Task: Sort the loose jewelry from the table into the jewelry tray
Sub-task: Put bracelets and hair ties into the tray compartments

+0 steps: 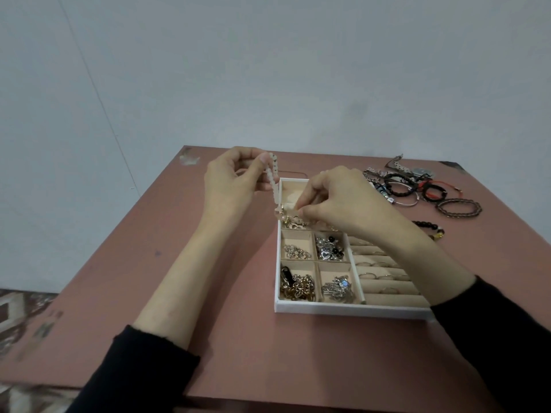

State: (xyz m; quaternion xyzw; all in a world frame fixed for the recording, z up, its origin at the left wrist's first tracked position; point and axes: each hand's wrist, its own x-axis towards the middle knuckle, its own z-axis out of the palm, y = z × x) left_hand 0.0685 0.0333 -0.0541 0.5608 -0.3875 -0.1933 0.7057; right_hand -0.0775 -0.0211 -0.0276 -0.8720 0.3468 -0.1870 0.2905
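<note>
Left grip first: the left hand [232, 180] pinches the top of a pale bead strand [273, 186] between thumb and fingers, raised so the strand hangs straight. The right hand [337, 201] pinches the lower end in a tight fingertip grip over the far compartment [293, 192] of the tray [343, 310], probably to steer the strand in without tangling. Neither grip is free. The strand is in the air at the tray's far left; whether its low end touches the pieces below, I cannot tell. More bracelets [417, 186] lie on the table [238, 338], right of the tray, not yet sorted.
</note>
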